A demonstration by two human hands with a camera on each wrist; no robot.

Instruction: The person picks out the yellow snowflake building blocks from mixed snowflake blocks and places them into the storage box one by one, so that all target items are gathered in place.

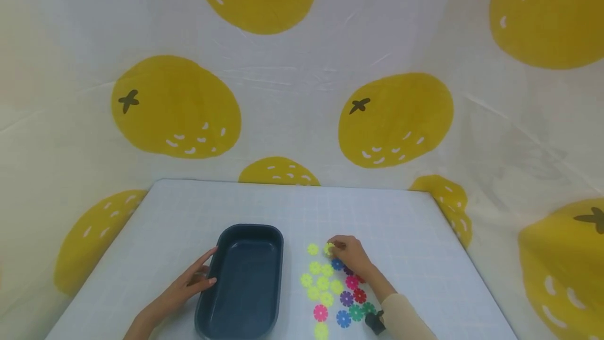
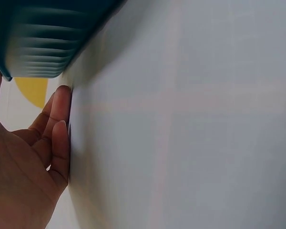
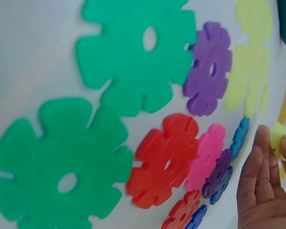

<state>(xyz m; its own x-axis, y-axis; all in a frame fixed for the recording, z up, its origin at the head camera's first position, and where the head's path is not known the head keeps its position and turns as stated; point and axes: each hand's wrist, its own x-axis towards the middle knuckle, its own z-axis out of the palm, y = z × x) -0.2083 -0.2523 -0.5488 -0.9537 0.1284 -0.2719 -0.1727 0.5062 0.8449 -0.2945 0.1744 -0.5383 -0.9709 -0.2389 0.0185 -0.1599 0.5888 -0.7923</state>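
Note:
A dark blue plastic basin [image 1: 245, 282] sits left of the middle of the table. My left hand [image 1: 191, 277] lies along its left side, index finger and thumb touching the rim; in the left wrist view the other fingers of that hand [image 2: 33, 157] rest loosely by the tabletop, beneath the ribbed basin wall [image 2: 43, 43]. Between thumb and fingertips my right hand [image 1: 351, 255] pinches a yellow flower-shaped plastic disc [image 1: 329, 248], also seen in the right wrist view. Loose yellow discs [image 1: 323, 283] lie flat to the left of and below this hand.
Nearer the right forearm lie a blue disc [image 1: 343, 319], a purple disc [image 1: 346, 298], a red disc [image 1: 359, 296], pink discs [image 1: 320, 312] and green discs [image 3: 138, 47]. A dark band [image 1: 375, 323] circles the right wrist. A lemon-print cloth [image 1: 292, 93] hangs behind the table.

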